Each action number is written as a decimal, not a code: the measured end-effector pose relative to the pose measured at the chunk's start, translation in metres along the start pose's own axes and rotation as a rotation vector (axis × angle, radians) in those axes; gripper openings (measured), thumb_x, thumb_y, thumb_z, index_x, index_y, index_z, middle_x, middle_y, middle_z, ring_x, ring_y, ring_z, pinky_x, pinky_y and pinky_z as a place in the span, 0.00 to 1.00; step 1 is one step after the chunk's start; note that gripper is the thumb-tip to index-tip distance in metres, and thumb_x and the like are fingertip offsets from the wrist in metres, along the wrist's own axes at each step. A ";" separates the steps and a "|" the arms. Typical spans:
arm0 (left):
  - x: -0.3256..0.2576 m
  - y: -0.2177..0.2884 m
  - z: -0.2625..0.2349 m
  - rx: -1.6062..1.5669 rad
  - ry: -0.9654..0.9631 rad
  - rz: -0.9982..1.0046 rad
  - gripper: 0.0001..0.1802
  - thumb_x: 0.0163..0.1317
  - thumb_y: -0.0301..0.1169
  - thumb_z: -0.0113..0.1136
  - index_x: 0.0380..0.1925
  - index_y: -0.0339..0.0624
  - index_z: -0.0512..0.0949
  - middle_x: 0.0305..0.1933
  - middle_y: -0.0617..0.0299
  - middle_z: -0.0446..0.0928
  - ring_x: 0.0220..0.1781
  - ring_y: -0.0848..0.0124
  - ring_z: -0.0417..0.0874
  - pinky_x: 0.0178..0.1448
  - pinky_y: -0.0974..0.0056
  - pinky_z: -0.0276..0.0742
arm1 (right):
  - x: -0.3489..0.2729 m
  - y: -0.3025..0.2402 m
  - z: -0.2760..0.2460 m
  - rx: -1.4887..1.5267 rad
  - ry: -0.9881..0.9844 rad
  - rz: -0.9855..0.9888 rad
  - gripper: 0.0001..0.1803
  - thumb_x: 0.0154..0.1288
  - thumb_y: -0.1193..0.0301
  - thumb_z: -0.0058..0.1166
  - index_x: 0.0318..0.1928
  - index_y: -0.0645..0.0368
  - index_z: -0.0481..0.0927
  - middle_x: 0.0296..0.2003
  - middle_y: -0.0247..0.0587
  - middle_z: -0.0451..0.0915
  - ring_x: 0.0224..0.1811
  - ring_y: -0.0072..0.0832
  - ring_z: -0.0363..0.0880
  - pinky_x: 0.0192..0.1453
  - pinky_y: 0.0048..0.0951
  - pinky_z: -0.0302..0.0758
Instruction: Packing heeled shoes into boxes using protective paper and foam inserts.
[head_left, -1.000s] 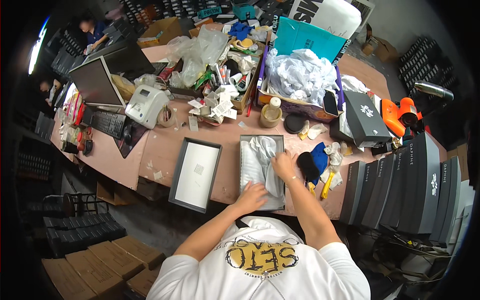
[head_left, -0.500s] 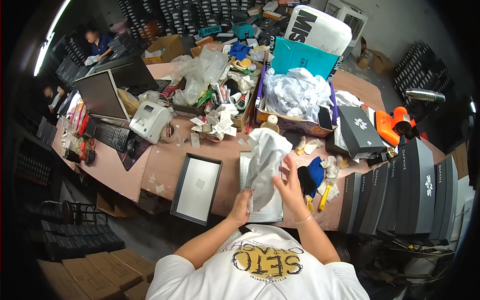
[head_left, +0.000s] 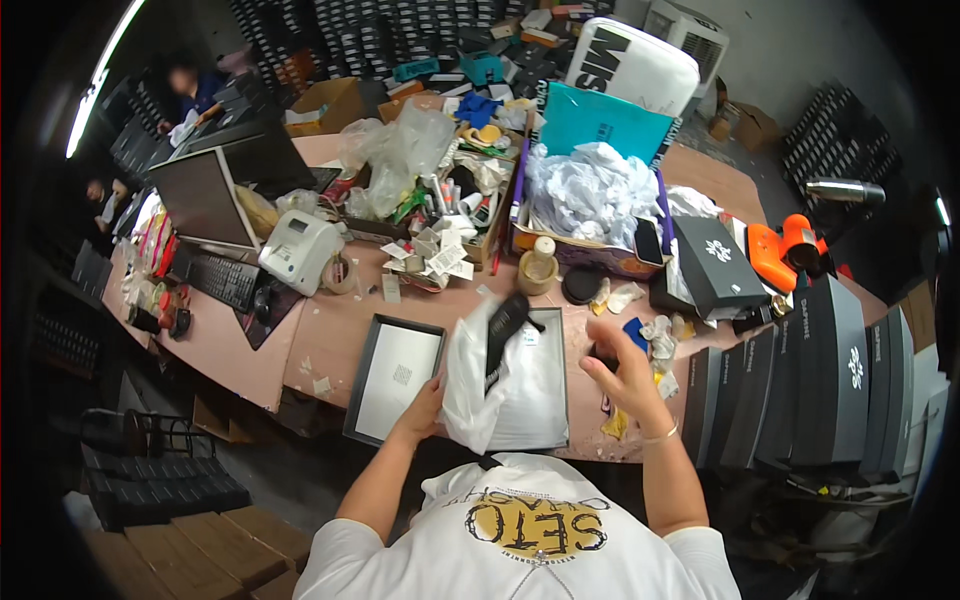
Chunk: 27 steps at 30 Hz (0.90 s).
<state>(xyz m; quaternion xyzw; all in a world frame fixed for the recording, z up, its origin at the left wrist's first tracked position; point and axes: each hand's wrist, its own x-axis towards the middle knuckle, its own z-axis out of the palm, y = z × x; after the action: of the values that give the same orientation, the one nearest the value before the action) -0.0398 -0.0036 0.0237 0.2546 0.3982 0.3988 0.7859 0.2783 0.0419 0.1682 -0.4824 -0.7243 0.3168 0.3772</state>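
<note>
My left hand [head_left: 425, 408] grips a bundle of white tissue paper [head_left: 470, 390]. A black shoe [head_left: 506, 325] sticks up out of the paper, its lower part hidden. Beneath the bundle lies an open shoe box [head_left: 564, 385] lined with white paper. To its left, next to my left hand, is a dark grey box lid [head_left: 372, 400] with its white inside facing up. My right hand [head_left: 628, 375] hangs right of the box with thumb and fingers apart. A dark thing shows behind its fingers, beside a blue cloth [head_left: 634, 332]; contact cannot be made out.
Upright dark shoe boxes [head_left: 810, 385] line the right side. Behind stand a carton of crumpled white paper [head_left: 590, 190], a phone [head_left: 648, 241], a tape roll [head_left: 538, 270] and an orange device [head_left: 768, 258]. A label printer [head_left: 300, 252] and keyboard [head_left: 222, 278] are left. Two people are far left.
The tissue bundle has moved left and down in my left hand, and the black shoe now shows from it. My right hand has left the paper and moved right, over the dark thing.
</note>
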 end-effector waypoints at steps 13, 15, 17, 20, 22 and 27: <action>0.028 0.045 -0.032 0.450 0.343 0.544 0.24 0.66 0.43 0.55 0.55 0.40 0.70 0.48 0.60 0.74 0.43 0.73 0.76 0.50 0.66 0.73 | -0.059 0.077 0.033 0.823 0.326 0.687 0.12 0.67 0.70 0.47 0.46 0.63 0.79 0.34 0.32 0.78 0.31 0.17 0.75 0.31 0.18 0.72; 0.046 0.020 0.012 -0.022 0.153 0.257 0.24 0.65 0.44 0.56 0.56 0.43 0.70 0.54 0.57 0.74 0.54 0.65 0.77 0.60 0.58 0.71 | -0.053 0.069 0.048 0.952 0.296 0.645 0.12 0.67 0.72 0.47 0.46 0.63 0.78 0.35 0.33 0.79 0.35 0.17 0.75 0.36 0.21 0.75; 0.056 0.013 0.027 -0.393 0.064 0.066 0.23 0.65 0.43 0.56 0.55 0.44 0.71 0.56 0.56 0.74 0.55 0.63 0.77 0.60 0.55 0.71 | -0.053 0.059 0.053 0.976 0.280 0.682 0.12 0.67 0.72 0.46 0.48 0.63 0.77 0.36 0.35 0.79 0.37 0.20 0.78 0.39 0.24 0.78; 0.072 0.007 0.010 -0.283 0.399 0.310 0.21 0.65 0.43 0.56 0.52 0.41 0.72 0.52 0.57 0.77 0.55 0.62 0.77 0.61 0.54 0.71 | -0.066 0.069 0.049 1.010 0.307 0.722 0.13 0.68 0.72 0.44 0.50 0.63 0.74 0.37 0.39 0.80 0.37 0.24 0.80 0.39 0.28 0.80; 0.063 0.049 -0.020 -0.494 0.470 0.417 0.21 0.67 0.44 0.53 0.51 0.39 0.73 0.51 0.55 0.77 0.55 0.61 0.77 0.60 0.51 0.72 | -0.083 0.083 0.037 1.051 0.336 0.735 0.14 0.69 0.72 0.43 0.51 0.63 0.72 0.37 0.43 0.80 0.35 0.28 0.81 0.38 0.30 0.81; 0.049 0.080 -0.034 1.058 0.538 1.024 0.19 0.59 0.35 0.60 0.47 0.34 0.73 0.50 0.51 0.75 0.49 0.59 0.79 0.53 0.54 0.76 | -0.094 0.077 0.056 0.890 0.553 0.645 0.12 0.69 0.74 0.43 0.48 0.66 0.74 0.36 0.43 0.79 0.33 0.27 0.80 0.40 0.28 0.80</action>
<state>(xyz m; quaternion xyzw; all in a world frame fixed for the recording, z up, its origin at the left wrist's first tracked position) -0.0839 0.0844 0.0415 0.6417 0.5449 0.5170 0.1549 0.2899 -0.0261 0.0534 -0.5379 -0.2153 0.5501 0.6014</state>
